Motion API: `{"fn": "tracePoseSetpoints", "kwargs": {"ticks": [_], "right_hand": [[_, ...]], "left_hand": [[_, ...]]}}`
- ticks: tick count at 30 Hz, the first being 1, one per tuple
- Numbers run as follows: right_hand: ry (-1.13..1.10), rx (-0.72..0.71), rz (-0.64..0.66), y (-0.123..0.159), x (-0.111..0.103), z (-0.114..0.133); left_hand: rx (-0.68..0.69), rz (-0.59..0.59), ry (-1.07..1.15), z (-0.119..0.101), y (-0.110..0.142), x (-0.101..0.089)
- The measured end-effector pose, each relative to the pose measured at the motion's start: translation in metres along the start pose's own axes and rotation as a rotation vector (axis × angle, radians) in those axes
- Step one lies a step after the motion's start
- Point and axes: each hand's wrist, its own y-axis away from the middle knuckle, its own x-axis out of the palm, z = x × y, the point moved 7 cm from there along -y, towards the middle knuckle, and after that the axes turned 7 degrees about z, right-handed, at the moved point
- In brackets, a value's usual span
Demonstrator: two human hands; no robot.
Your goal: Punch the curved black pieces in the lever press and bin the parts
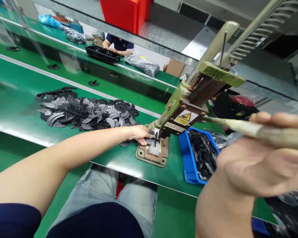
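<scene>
My left hand (139,133) reaches to the base plate (151,160) of a green hand press (172,99). Its fingers are closed on a dark curved plastic piece (150,141), which lies at the small metal fixture under the ram. Part of the piece is hidden by the fingers. At the right, close to the camera, my right hand (265,162) is wrapped round the long lever handle (240,127) of the press. A heap of grey and black curved plastic pieces (89,112) spreads over the green bench left of the press.
A blue bin (186,165) of thin black parts stands right of the press. Several loose black pieces lie on the conveyor belt (72,77) behind. Across it, a person (120,44) works at a black tray (101,54). A red bin (124,15) sits on the overhead shelf.
</scene>
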Motion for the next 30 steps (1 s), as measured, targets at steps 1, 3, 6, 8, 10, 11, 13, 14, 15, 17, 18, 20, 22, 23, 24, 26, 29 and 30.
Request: {"fn": "tracePoseSetpoints", "kwargs": {"ticks": [1, 3, 6, 8, 10, 11, 13, 14, 15, 17, 18, 20, 22, 23, 24, 26, 29, 30], "right_hand": [[-0.046, -0.001, 0.052, -0.012, 0.003, 0.001], [-0.108, -0.092, 0.02, -0.017, -0.002, 0.002], [0.022, -0.135, -0.166, 0.03, -0.018, -0.017], [0.157, 0.073, -0.05, 0.077, -0.008, -0.045], [0.13, 0.301, 0.227, 0.129, 0.019, -0.07], [0.092, 0.389, 0.349, 0.153, 0.034, -0.076], [0.024, 0.485, 0.484, 0.188, 0.059, -0.079], [-0.005, 0.505, 0.508, 0.199, 0.068, -0.077], [-0.027, 0.514, 0.509, 0.206, 0.075, -0.076], [-0.05, 0.519, 0.481, 0.213, 0.084, -0.073], [-0.05, 0.514, 0.458, 0.215, 0.086, -0.072], [-0.037, 0.496, 0.412, 0.219, 0.088, -0.069], [-0.017, 0.47, 0.371, 0.223, 0.088, -0.066], [-0.004, 0.456, 0.357, 0.224, 0.088, -0.065], [0.01, 0.442, 0.354, 0.225, 0.088, -0.063], [0.042, 0.409, 0.385, 0.223, 0.087, -0.062], [0.1, 0.326, 0.506, 0.213, 0.083, -0.059], [0.12, 0.29, 0.552, 0.209, 0.081, -0.057]], "left_hand": [[0.028, 0.01, 0.011, 0.0, 0.004, 0.001], [0.091, 0.024, 0.038, -0.002, 0.015, 0.001], [0.194, 0.045, 0.078, -0.005, 0.044, 0.002], [0.251, 0.073, 0.089, -0.008, 0.067, 0.006], [0.284, 0.113, 0.08, -0.009, 0.088, 0.014], [0.297, 0.131, 0.072, -0.01, 0.097, 0.019], [0.303, 0.156, 0.052, -0.01, 0.111, 0.03], [0.3, 0.165, 0.041, -0.01, 0.116, 0.035], [0.297, 0.173, 0.031, -0.009, 0.12, 0.039], [0.296, 0.187, 0.006, -0.007, 0.125, 0.045], [0.299, 0.197, -0.003, -0.006, 0.127, 0.048], [0.31, 0.221, 0.002, -0.004, 0.13, 0.053], [0.321, 0.236, 0.032, -0.004, 0.132, 0.057], [0.323, 0.237, 0.047, -0.004, 0.133, 0.058], [0.323, 0.23, 0.054, -0.004, 0.133, 0.058], [0.312, 0.207, 0.03, -0.004, 0.133, 0.056], [0.293, 0.178, -0.07, -0.003, 0.132, 0.051], [0.291, 0.164, -0.107, -0.003, 0.131, 0.049]]}}
